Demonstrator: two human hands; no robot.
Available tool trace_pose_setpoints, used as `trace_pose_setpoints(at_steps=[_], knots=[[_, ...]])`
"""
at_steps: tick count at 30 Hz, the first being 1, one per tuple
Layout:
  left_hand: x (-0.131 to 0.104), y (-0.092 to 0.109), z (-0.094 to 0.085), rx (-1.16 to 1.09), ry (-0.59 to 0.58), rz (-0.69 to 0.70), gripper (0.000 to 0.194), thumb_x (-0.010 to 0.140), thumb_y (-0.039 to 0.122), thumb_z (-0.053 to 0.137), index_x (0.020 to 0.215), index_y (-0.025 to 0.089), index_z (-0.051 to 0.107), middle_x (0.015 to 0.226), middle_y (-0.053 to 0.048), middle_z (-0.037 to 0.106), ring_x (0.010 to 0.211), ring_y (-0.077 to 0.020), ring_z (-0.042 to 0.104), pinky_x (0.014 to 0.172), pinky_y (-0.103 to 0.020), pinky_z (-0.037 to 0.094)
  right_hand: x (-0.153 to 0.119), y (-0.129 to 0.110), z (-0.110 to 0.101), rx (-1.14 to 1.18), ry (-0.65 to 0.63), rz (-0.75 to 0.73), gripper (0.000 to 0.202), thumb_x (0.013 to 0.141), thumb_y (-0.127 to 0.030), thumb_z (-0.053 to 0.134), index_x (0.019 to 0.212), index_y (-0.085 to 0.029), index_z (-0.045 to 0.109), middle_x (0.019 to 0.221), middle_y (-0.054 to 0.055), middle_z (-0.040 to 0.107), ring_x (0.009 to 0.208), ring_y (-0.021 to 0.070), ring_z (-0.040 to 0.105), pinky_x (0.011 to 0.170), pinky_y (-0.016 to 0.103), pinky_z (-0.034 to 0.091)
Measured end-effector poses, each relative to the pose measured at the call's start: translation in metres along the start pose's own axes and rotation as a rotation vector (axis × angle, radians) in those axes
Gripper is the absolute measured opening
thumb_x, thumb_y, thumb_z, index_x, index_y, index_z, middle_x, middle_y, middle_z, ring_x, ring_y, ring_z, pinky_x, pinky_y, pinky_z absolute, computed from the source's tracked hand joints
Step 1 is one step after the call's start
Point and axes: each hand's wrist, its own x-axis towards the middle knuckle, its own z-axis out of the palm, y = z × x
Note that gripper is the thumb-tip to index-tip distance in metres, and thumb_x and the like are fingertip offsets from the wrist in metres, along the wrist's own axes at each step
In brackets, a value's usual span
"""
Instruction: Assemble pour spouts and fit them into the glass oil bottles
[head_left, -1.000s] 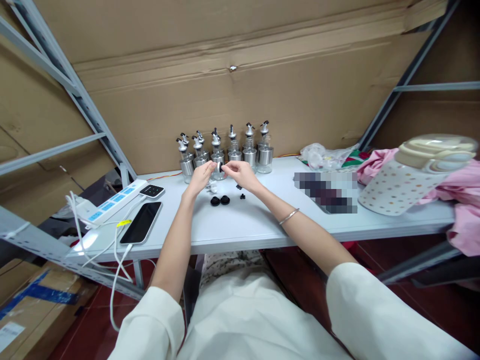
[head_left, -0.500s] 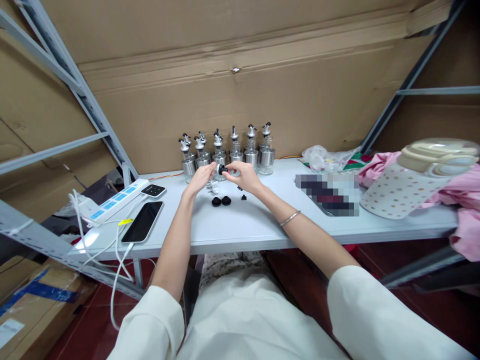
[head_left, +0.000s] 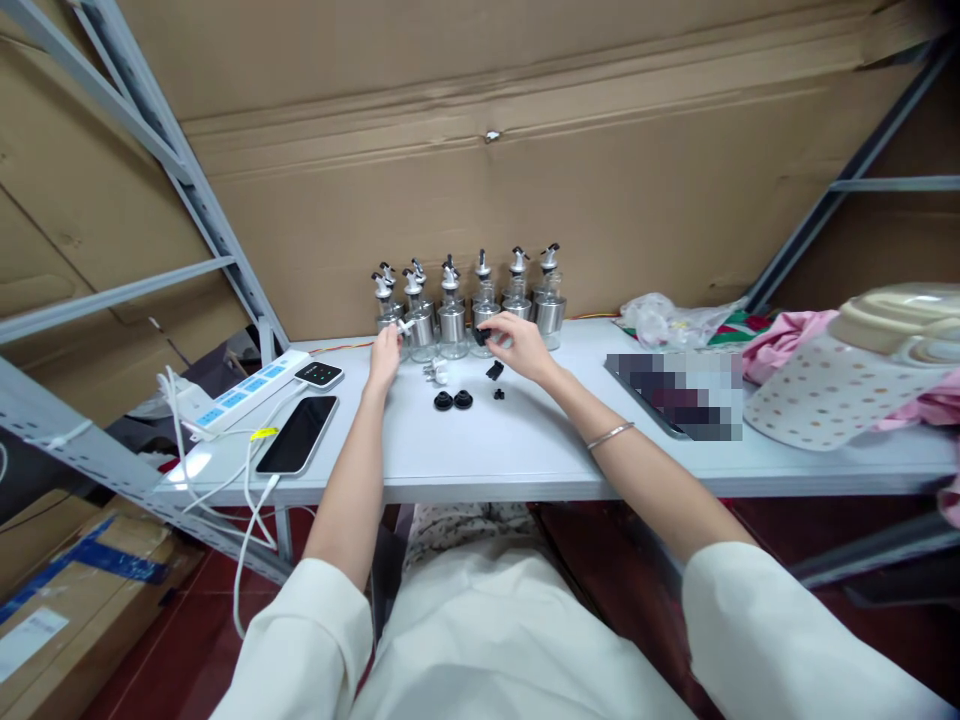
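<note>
My left hand (head_left: 385, 358) is closed on a small white spout piece (head_left: 406, 327), which sticks out past the fingertips in front of the bottles. To its right, my right hand (head_left: 520, 345) pinches a small black part (head_left: 481, 337); its exact kind is hard to make out. Between and below the hands lie white spout pieces (head_left: 436, 373), two round black stoppers (head_left: 453, 400) and small black pieces (head_left: 495, 371). Behind the hands stands a cluster of several glass-and-steel oil bottles (head_left: 452, 322) with pour spouts fitted on top.
On the left of the table (head_left: 450, 460) are a power strip (head_left: 251, 388), a small black device (head_left: 319, 375) and a phone (head_left: 298, 435) with white cables. To the right lie a blurred-out flat item (head_left: 675, 395), a plastic bag (head_left: 660, 318) and a dotted bottle (head_left: 817, 380). Cardboard (head_left: 525, 200) backs the table.
My hands were together on a white and black part; now they are apart, the left with a white piece, the right with a black one. The view has shifted slightly.
</note>
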Motion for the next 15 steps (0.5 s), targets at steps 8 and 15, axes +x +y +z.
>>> trace_pose_setpoints(at_steps=[8, 15], knots=[[-0.014, 0.001, 0.031, 0.202, -0.22, 0.174, 0.013, 0.088, 0.022, 0.046, 0.083, 0.017, 0.056, 0.083, -0.003, 0.059, 0.083, -0.016, 0.053, 0.08, -0.028, 0.04, -0.002, 0.012, 0.012, -0.063, -0.174, -0.044, 0.036, 0.067, -0.002, 0.047, 0.092, -0.016, 0.07, 0.093, 0.008, 0.064, 0.071, 0.0145, 0.058, 0.07, 0.028, 0.049], [-0.015, -0.001, 0.038, 0.323, -0.304, 0.264, 0.021, 0.088, 0.017, 0.041, 0.093, 0.017, 0.062, 0.095, -0.007, 0.06, 0.098, -0.0206, 0.051, 0.093, -0.035, 0.039, -0.002, 0.016, 0.012, -0.105, -0.19, -0.036, 0.036, 0.069, -0.002, 0.048, 0.093, -0.015, 0.07, 0.094, 0.009, 0.064, 0.072, 0.0149, 0.059, 0.071, 0.029, 0.05]])
